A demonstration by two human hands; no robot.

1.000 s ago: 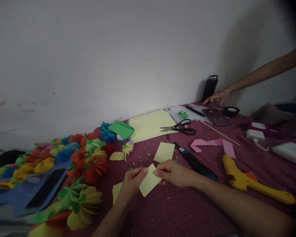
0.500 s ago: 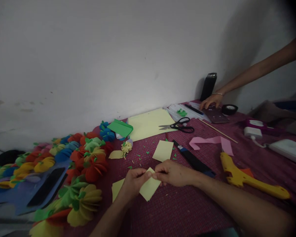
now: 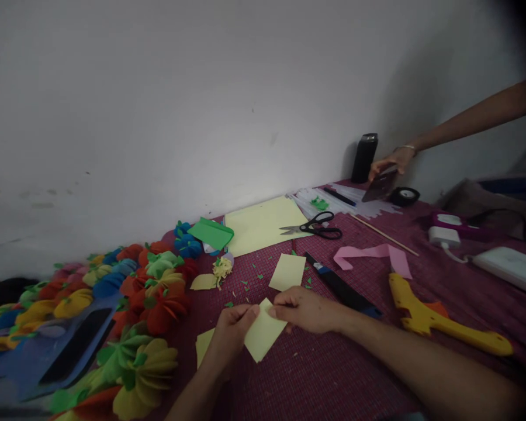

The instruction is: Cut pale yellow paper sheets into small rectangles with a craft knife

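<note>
Fingers of the left hand (image 3: 234, 333) and right hand (image 3: 304, 310) pinch the pale-yellow rectangle (image 3: 264, 334) near its top corner, over the table (image 3: 328, 374). With this piece as clock centre, a second yellow piece (image 3: 204, 345) lies at 9 o'clock. Felt pumpkins (image 3: 166, 304) at 9–10 o'clock appear assembled. Another rectangle (image 3: 287, 271) lies flat at 1 o'clock; all three pieces appear unworked, with any shaping left undone. Farther, at 1 o'clock, black-handled scissors (image 3: 310, 227) lie open, blades on the large sheet (image 3: 263, 225).

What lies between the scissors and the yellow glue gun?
A bent pink strip lies on the tablecloth between the scissors and the yellow glue gun, as the head view shows.
</note>
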